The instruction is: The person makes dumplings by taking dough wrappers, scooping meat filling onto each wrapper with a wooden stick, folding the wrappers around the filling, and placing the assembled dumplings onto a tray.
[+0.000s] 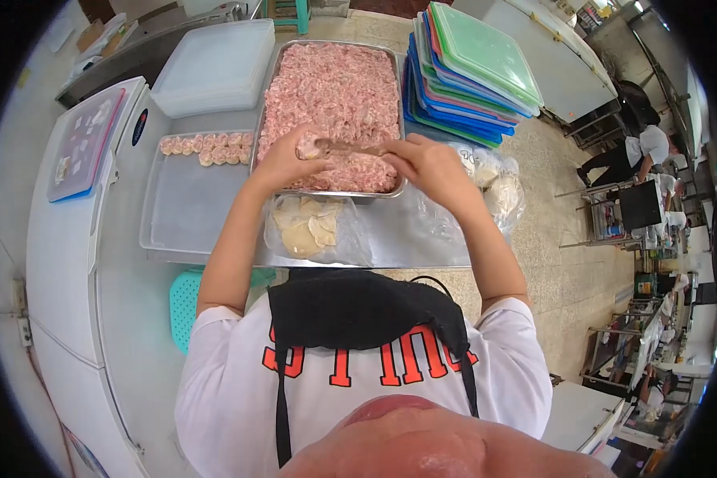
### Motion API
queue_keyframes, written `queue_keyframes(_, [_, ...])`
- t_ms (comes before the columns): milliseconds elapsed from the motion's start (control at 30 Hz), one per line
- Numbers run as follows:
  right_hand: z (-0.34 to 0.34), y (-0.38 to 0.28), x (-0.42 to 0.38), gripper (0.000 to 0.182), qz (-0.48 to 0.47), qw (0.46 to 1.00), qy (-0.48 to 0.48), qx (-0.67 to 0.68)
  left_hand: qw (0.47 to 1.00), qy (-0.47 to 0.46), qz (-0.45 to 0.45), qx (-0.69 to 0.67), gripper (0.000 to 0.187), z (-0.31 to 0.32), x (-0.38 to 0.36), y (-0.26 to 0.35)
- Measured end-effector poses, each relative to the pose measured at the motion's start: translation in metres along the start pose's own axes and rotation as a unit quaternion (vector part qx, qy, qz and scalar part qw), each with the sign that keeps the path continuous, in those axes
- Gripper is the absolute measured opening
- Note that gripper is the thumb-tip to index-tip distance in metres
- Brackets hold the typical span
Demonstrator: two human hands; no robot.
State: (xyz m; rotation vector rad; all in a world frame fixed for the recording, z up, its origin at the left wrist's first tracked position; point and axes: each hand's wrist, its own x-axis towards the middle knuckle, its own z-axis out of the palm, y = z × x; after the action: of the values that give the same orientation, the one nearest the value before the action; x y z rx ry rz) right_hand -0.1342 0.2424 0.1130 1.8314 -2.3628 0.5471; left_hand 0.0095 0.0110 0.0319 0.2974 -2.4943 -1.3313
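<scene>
My left hand [285, 162] is cupped around a small dumpling [308, 146] with pinkish filling, above the tray's near half. My right hand [432, 166] grips a narrow, brownish spatula [350, 148], whose tip reaches the dumpling. Beneath both hands lies a deep metal tray [400, 88] heaped with ground meat [331, 92]. Close to my left forearm, round pale wrappers [307, 227] sit in an opened plastic bag. Rows of filled dumplings [207, 147] line the far edge of a translucent plastic tray [191, 199] on the left.
Stacked colored lids [478, 68] stand right of the meat. Behind the dumpling tray are clear plastic containers [215, 68]. More bagged wrappers [502, 195] lie by my right forearm. A white freezer [80, 223] stands at left, a teal basket [185, 307] below. Another person [641, 151] is far right.
</scene>
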Motion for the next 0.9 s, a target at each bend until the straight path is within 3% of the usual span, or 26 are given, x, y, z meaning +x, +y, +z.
queue_keyframes(67, [-0.004,-0.004,0.002,0.023,0.017,0.999,0.014,0.029,0.995,0.089,0.034,-0.012,0.05,-0.001,-0.007,0.002])
queue_keyframes(133, [0.002,-0.015,0.004,0.024,0.014,0.989,0.014,0.145,0.997,0.069,0.043,-0.021,0.048,-0.006,-0.005,-0.001])
queue_keyframes(300, [0.058,-0.004,0.004,0.029,0.024,0.982,-0.021,0.184,1.0,0.024,0.018,0.002,0.05,-0.027,-0.005,-0.017])
queue_keyframes(367, [0.061,0.004,0.004,0.031,0.031,0.977,-0.019,0.21,0.963,0.03,-0.087,-0.253,0.046,-0.035,-0.01,-0.04])
queue_keyframes(400, [0.06,0.009,0.003,0.032,0.073,0.969,-0.037,0.232,0.963,0.032,-0.088,-0.252,0.046,-0.041,-0.012,-0.053])
queue_keyframes(433, [0.059,0.012,0.001,0.033,0.115,0.959,-0.055,0.253,0.886,0.013,-0.085,-0.456,0.047,-0.047,-0.012,-0.065])
queue_keyframes(467, [0.059,0.014,0.001,0.033,0.113,0.959,-0.056,0.254,0.767,-0.006,-0.076,-0.638,0.049,-0.054,-0.014,-0.076])
queue_keyframes(500, [0.058,0.013,-0.001,0.033,0.146,0.949,-0.066,0.271,0.727,-0.032,-0.074,-0.682,0.056,-0.063,-0.018,-0.077])
queue_keyframes(633, [0.073,0.019,-0.006,0.034,0.187,0.935,-0.076,0.292,0.707,0.004,-0.112,-0.699,0.048,-0.08,-0.031,-0.12])
queue_keyframes(700, [0.076,0.018,-0.007,0.035,0.215,0.927,-0.099,0.292,0.87,0.097,-0.155,-0.458,0.037,-0.084,-0.041,-0.153])
queue_keyframes(733, [0.078,0.017,-0.008,0.036,0.215,0.926,-0.093,0.296,0.87,0.1,-0.156,-0.458,0.037,-0.086,-0.048,-0.162])
queue_keyframes(767, [0.079,0.017,-0.009,0.037,0.215,0.925,-0.086,0.301,0.936,0.172,-0.158,-0.262,0.042,-0.088,-0.058,-0.171])
queue_keyframes(800, [0.078,0.016,-0.009,0.037,0.214,0.925,-0.087,0.303,0.958,0.235,-0.153,-0.054,0.048,-0.091,-0.065,-0.18])
queue_keyframes(833, [0.075,0.014,-0.009,0.038,0.221,0.922,-0.091,0.306,0.958,0.234,-0.154,-0.052,0.048,-0.099,-0.072,-0.197])
queue_keyframes(900, [0.076,0.015,-0.011,0.038,0.23,0.917,-0.095,0.311,0.939,0.272,-0.154,0.141,0.064,-0.113,-0.084,-0.212])
